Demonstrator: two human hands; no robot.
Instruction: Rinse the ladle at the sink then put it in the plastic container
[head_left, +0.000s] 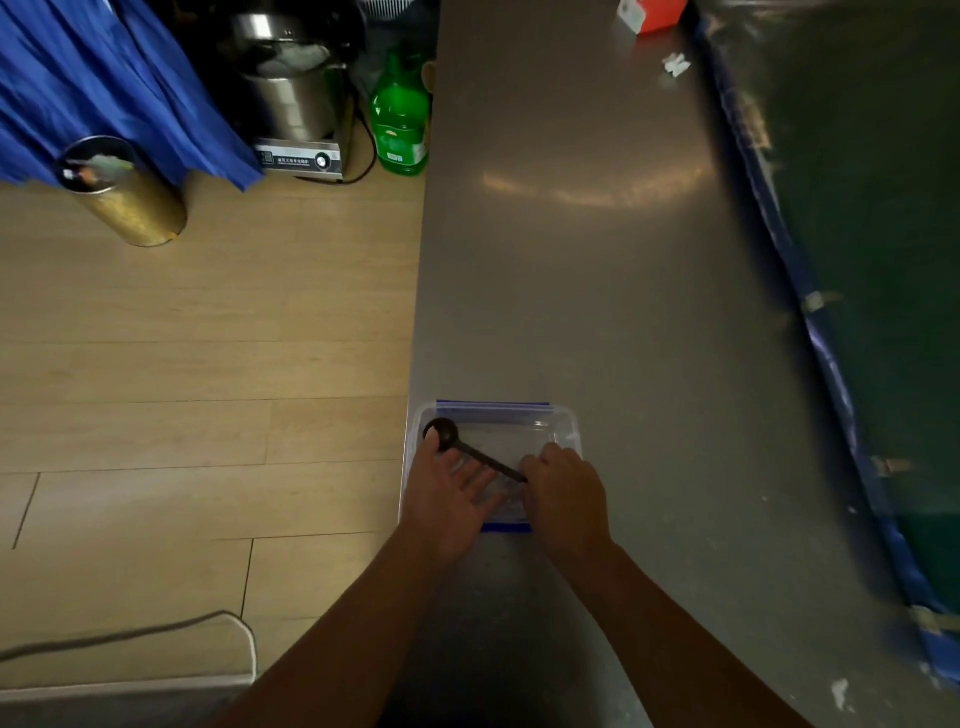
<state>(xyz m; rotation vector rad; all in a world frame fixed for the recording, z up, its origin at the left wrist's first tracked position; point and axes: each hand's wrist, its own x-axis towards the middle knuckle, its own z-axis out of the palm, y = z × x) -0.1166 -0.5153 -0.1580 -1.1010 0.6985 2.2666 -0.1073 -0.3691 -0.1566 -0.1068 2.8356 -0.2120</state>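
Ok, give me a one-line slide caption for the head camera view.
Right hand holds the dark ladle by its handle inside the clear plastic container on the steel counter, left hand open alongside.

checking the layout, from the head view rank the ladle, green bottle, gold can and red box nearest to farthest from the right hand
From the right hand:
1. ladle, its handle at the fingers, in the plastic container
2. green bottle, on the floor, left of the counter
3 and 4. gold can, far left, and red box, far end of the counter: too close to call

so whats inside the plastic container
A dark ladle, its handle end held by the right hand. The left hand covers the plastic container's near-left part.
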